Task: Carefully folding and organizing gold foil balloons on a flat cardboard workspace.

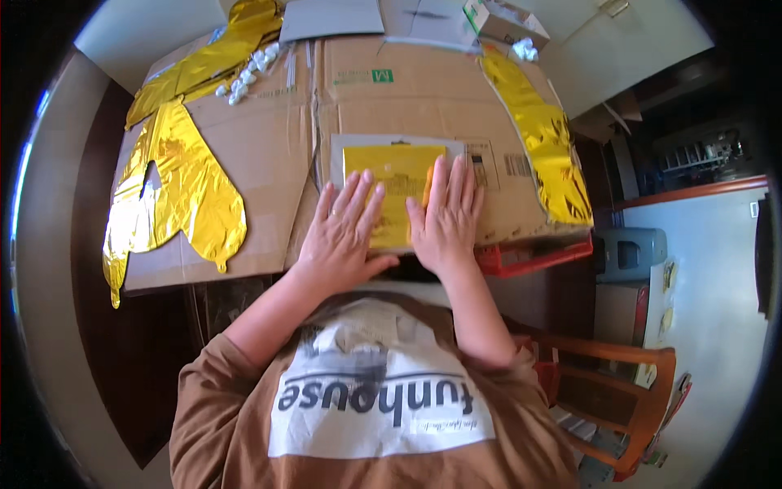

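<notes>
A flat gold rectangle (391,167), which looks like folded foil in a clear sleeve, lies near the front edge of a cardboard-covered table. My left hand (344,232) rests over its left side with fingers stretched out. On its right side lies my right hand (446,224), also flat, its fingertips pointing away from me. A small orange patch (428,184) shows beside the right index finger; I cannot tell what it is. Neither hand grips anything. My palms hide the packet's lower corners.
Flat gold foil balloons lie at the left (175,187), far left (204,69) and right (542,134). Crumpled white bits (244,75) sit at the back left. Farther back are a grey-white sheet (332,19) and a small open box (507,23). A wooden chair (611,391) stands to my right.
</notes>
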Motion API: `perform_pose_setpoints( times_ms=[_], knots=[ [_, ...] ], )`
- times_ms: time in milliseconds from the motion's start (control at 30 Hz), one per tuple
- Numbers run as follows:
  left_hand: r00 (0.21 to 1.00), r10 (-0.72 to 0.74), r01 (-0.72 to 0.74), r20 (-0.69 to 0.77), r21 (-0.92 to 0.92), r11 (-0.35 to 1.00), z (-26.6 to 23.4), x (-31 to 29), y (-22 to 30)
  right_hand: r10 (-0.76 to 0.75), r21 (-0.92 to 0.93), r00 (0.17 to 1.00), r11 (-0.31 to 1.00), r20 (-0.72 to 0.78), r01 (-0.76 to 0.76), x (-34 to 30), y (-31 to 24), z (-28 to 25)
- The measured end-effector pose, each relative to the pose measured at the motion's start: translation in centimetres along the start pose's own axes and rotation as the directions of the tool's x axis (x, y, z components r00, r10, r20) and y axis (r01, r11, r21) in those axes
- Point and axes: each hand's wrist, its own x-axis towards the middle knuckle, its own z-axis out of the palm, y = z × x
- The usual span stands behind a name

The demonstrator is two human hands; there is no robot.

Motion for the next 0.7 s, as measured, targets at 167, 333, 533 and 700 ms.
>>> perform_pose_setpoints(
  times_ms=[167,333,533,700],
  knots=[
    [1.0,0.011,-0.014,0.027,0.11,0.994,0.0,-0.6,0.3,-0.087,0.212,0.996,0.973,-0.015,0.089,-0.8,5.1,-0.3],
    [0.971,0.218,-0.21,-0.101,0.08,0.974,1.5,-4.6,1.5,0.023,0.637,0.972,0.752,0.232,-0.17,1.4,9.4,-8.8],
    [0.825,0.463,-0.361,-0.323,0.329,0.873,-3.0,-2.8,3.9,-0.384,0.67,0.622,0.669,0.682,-0.322,6.6,7.4,-16.1],
    [0.872,0.245,-0.238,-0.424,0.071,0.969,-4.6,-3.1,1.4,-0.318,0.348,0.946,0.896,0.068,0.277,6.8,6.0,-23.8]
  ],
)
